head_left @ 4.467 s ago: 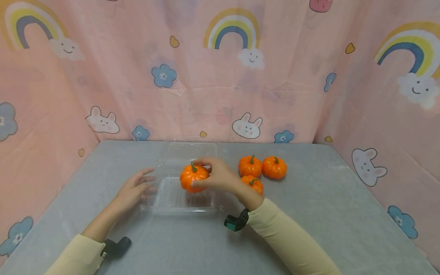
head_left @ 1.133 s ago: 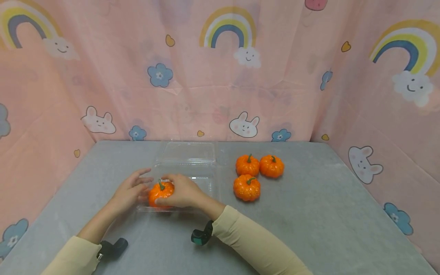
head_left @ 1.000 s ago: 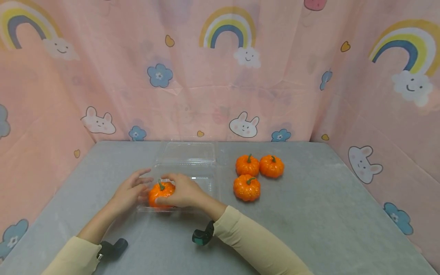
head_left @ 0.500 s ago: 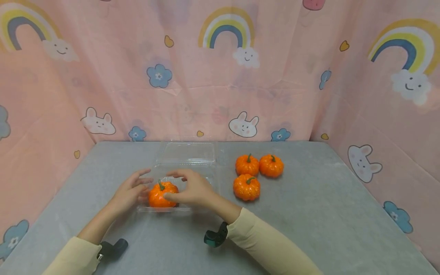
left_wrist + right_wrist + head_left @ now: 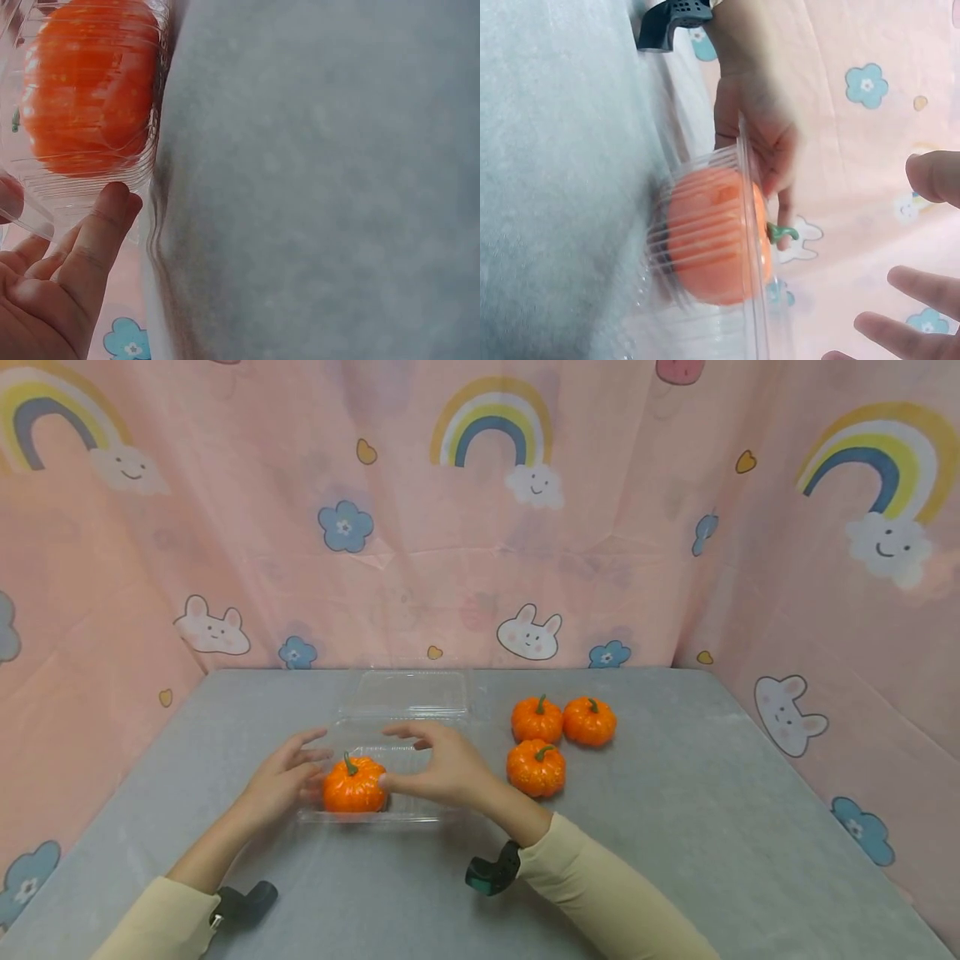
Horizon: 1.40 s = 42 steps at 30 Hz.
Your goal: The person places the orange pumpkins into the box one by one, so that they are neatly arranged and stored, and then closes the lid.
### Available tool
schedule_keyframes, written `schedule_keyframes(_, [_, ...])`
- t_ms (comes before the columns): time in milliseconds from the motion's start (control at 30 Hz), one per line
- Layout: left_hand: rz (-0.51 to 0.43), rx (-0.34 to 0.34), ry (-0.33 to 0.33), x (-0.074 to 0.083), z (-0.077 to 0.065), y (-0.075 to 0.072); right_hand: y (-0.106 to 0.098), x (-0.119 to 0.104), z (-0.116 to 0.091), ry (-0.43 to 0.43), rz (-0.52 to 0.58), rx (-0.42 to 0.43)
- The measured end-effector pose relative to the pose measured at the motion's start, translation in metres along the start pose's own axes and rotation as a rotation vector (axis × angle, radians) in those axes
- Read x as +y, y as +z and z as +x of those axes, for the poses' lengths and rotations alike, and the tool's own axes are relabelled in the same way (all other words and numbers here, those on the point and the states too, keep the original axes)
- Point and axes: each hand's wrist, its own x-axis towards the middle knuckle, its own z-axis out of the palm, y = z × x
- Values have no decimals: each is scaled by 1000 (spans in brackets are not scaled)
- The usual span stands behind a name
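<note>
A clear plastic clamshell container (image 5: 423,817) lies with its lid (image 5: 412,693) folded back. Inside its left end sits an orange pumpkin (image 5: 351,791) with a green stem, also seen through the ribbed wall in both wrist views. My left hand (image 5: 279,782) is at the container's left side; in the left wrist view its extended fingertips (image 5: 114,196) touch the wall below the pumpkin (image 5: 94,90). My right hand (image 5: 450,768) hovers over the container just right of the pumpkin, thumb and fingers spread, holding nothing.
Three more orange pumpkins stand grouped right of the container: one at back left (image 5: 536,721), one at back right (image 5: 589,722) and one in front (image 5: 536,769). The grey tabletop (image 5: 675,827) ends at a pink patterned curtain (image 5: 480,568).
My right hand carried the pumpkin left and down into the container's left end, then let go, spread its fingers and drew back to the right. My left hand stays at the container's side.
</note>
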Motion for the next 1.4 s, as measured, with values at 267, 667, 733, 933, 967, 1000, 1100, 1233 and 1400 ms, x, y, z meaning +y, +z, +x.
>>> schedule_keyframes(267, [14,0,12,-1,-1,-1,-9,2,-5,30,-4,6])
schedule_keyframes(667, [25,-7,12,-1,-1,0,-25,11,-9,50,-19,44])
schedule_keyframes(733, [28,-3,9,-1,0,0,-29,12,-10,54,-24,53])
schedule_keyframes(933, [21,4,-1,-1,0,0,-38,16,-15,82,3,91])
schedule_keyframes(967, [18,5,-2,-1,0,0,-40,17,-16,82,10,97])
schedule_keyframes(1000, [17,6,-3,-1,0,0,-41,18,-17,81,17,101])
schedule_keyframes(1100, [15,9,-4,-1,0,1,-46,22,-18,76,21,113])
schedule_keyframes(1233, [12,11,-7,0,0,1,-53,25,-22,101,23,125])
schedule_keyframes(1400, [18,8,-11,1,-1,1,-60,30,-28,126,4,143])
